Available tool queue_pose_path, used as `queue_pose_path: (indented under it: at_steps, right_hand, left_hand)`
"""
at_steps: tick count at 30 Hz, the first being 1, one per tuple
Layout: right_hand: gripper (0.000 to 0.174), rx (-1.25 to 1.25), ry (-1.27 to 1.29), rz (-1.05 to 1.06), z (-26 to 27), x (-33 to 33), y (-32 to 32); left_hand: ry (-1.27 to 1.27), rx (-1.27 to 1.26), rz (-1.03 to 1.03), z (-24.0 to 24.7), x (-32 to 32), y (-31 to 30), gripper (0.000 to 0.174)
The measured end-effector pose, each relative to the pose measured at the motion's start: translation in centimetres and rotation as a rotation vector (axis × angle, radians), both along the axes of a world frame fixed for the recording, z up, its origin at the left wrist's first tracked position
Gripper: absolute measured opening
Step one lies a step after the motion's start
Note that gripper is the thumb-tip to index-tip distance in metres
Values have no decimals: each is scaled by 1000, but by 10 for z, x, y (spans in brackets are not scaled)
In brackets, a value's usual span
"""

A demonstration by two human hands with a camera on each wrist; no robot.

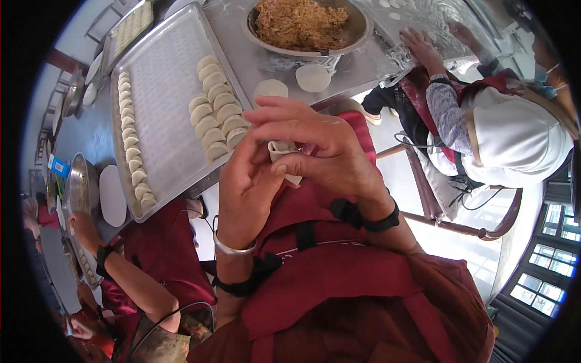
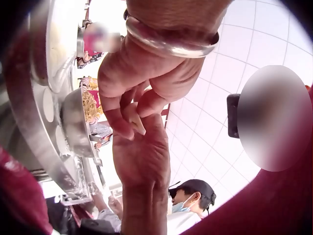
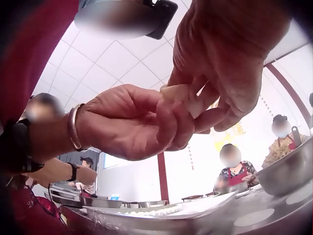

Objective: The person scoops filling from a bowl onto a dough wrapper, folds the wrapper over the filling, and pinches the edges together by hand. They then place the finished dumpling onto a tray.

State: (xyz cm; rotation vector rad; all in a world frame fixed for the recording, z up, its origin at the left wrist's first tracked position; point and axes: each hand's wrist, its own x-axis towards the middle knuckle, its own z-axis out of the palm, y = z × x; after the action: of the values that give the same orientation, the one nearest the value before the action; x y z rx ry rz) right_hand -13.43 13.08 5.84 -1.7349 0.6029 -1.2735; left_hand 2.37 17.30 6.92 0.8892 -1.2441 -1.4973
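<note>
Both hands meet over the apron and pinch one pale, folded dumpling (image 1: pixel 279 149) between thumbs and fingers. My left hand (image 1: pixel 247 181), with a silver bangle at its wrist, holds it from the left. From the other side my right hand (image 1: pixel 331 148) grips it, thumb along its edge and fingers arching over the top. In the left wrist view a corner of the dumpling (image 2: pixel 137 120) shows between the fingertips. The right wrist view shows more of the dumpling's dough (image 3: pixel 180 96) among the fingers. Much of it stays hidden behind the fingers.
Rows of dumplings lie on a metal tray (image 1: pixel 166 72) at the left. A steel bowl (image 1: pixel 248 27) of brown filling stands ahead, with round wrappers (image 1: pixel 313 78) on the table before it. Another person (image 1: pixel 448 115) works at the right, beside a wooden chair (image 1: pixel 502 221).
</note>
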Motion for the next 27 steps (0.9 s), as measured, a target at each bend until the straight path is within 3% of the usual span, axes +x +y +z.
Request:
queue_pose_path:
  at_steps: [9,15,18,21,27]
  right_hand:
    - [16,-131,-79,-23,-10,3,-4]
    - [18,63,-172,-140,-2,12,4]
    - [23,-124,-104,-100,-16,7,-3]
    - [27,-193,-2,-93,-20,3,-6]
    - [27,-1,-117,-245,-6,20,7]
  left_hand:
    - [116,85,165,4,-12,7,42]
    - [190,59,219,-1,-14,5,38]
    - [123,6,220,-6,-14,1,40]
    - [219,68,228,0,-18,3,36]
    - [311,95,231,-4,-13,2,41]
